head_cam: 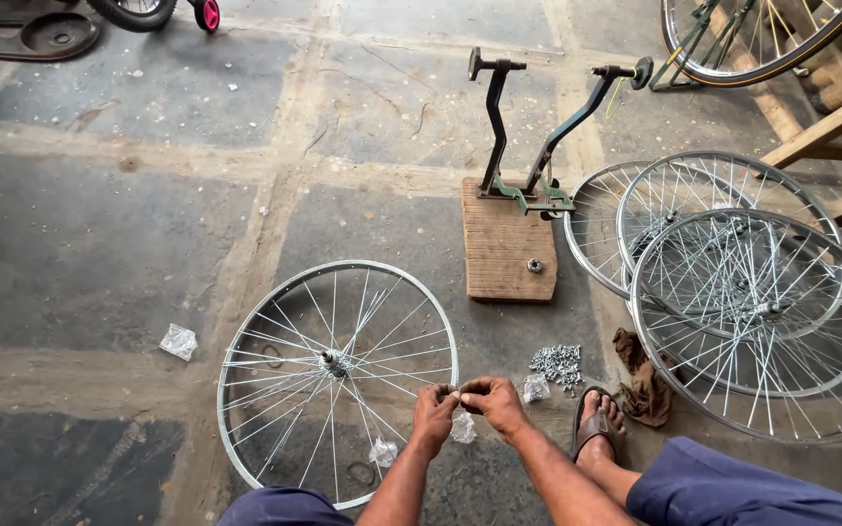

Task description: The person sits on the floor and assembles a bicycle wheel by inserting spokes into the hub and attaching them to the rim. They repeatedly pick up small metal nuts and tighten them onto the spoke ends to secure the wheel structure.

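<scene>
Head view: both hands, left point(433, 409) and right point(492, 401), are pinched together on something too small to identify, at the rim point(454, 365) of the wheel point(336, 380) lying flat. A slip could drop it among the spokes; nipples point(557, 364) are piled just right.

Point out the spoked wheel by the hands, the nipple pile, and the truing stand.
spoked wheel point(333, 363), head view, on its hub
nipple pile point(557, 364), head view, middle of heap
truing stand point(495, 117), head view, left upright arm
</scene>
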